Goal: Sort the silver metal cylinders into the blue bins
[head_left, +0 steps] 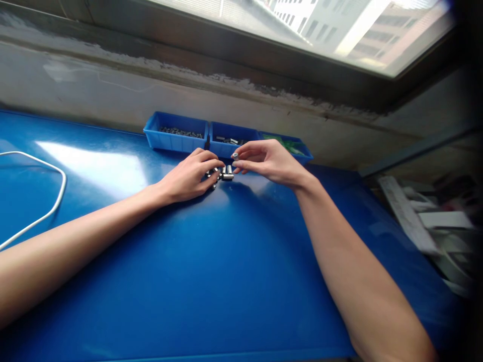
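Observation:
Between the thumb and fingertips of my right hand (269, 160) is a small grey metal cylinder (236, 156), pinched and raised just above the blue table. My left hand (194, 175) rests low on the tabletop, its thumb and fingers curled around a few small shiny metal parts (214, 173). Those fingers partly hide the parts. Right beside its fingertips, a silver-and-black rectangular metal piece (228, 176) lies on the table, below the right hand's cylinder.
Behind my hands stand a blue bin (175, 143) of small grey parts, a second bin (222, 149) with metal pieces, and a third bin (307, 153) holding something green. A white cable (62, 186) curves across the table's left side. Wall and window rise behind.

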`<state>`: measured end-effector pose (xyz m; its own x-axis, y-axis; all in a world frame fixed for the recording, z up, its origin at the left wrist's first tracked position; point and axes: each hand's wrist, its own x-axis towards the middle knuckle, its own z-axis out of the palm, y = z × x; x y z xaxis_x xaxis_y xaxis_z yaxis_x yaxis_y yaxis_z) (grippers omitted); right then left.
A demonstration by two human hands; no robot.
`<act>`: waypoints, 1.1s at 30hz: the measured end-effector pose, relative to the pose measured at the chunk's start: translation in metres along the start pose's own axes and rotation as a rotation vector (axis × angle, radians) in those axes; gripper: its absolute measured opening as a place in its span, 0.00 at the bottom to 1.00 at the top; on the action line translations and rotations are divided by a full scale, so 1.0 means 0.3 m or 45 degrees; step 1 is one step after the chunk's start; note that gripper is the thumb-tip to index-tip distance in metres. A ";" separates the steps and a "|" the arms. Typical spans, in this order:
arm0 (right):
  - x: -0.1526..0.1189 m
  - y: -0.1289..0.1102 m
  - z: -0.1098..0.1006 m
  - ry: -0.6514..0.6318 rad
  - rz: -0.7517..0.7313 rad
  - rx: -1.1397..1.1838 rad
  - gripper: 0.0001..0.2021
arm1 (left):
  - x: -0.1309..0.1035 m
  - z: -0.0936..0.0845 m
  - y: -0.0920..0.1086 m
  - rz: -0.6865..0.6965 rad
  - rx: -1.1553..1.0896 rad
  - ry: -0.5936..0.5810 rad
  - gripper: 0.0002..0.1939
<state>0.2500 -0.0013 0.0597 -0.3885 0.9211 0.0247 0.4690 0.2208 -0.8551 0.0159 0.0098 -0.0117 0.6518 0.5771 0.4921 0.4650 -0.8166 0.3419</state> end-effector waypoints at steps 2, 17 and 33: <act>0.009 0.012 0.006 0.166 0.013 -0.027 0.24 | 0.000 -0.002 0.003 -0.005 -0.001 -0.010 0.18; 0.047 0.088 0.024 0.927 0.001 -0.136 0.10 | -0.001 -0.004 0.005 0.008 0.003 -0.033 0.18; -0.001 -0.030 0.037 0.075 -0.132 -0.538 0.14 | -0.001 0.001 0.002 -0.090 0.071 0.061 0.17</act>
<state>0.2371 -0.0072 0.0616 -0.4105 0.9012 0.1394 0.7181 0.4137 -0.5596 0.0161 0.0092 -0.0119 0.5874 0.6315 0.5062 0.5423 -0.7714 0.3330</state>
